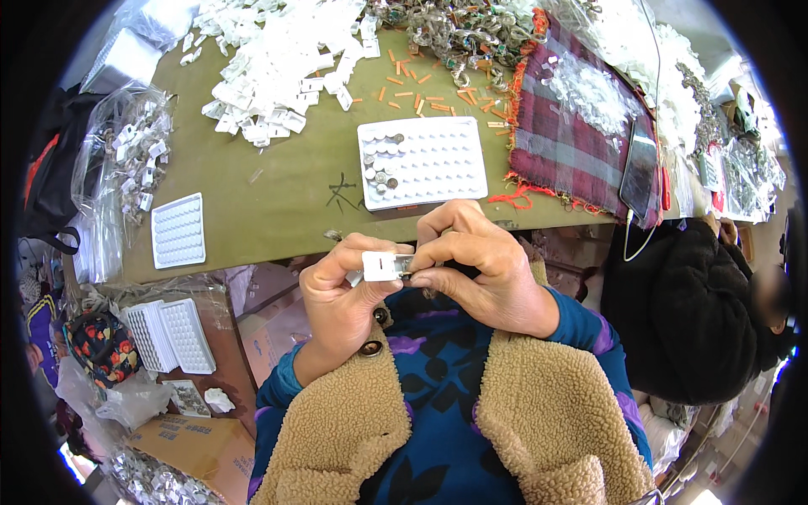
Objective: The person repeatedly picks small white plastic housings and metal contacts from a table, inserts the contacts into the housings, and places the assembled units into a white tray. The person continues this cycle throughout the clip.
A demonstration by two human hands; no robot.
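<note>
Just off the table's front edge, my left hand (338,295) pinches a small white plastic housing (380,266) between thumb and fingers. Close against it, my right hand (484,268) is closed at the housing's right end, its thumb and fingertips pressed on a small dark piece too hidden to name. Beyond my hands lies a white tray (433,172) with rows of small pegs. Several small round silvery pieces (381,178) sit at its left side.
White plastic housings (278,67) are heaped at the back left, with orange strips (412,88) and tangled metal parts (459,34) to their right. A plaid cloth (555,135) carries clear pieces and a phone (640,168). Another person in black (690,311) sits at right.
</note>
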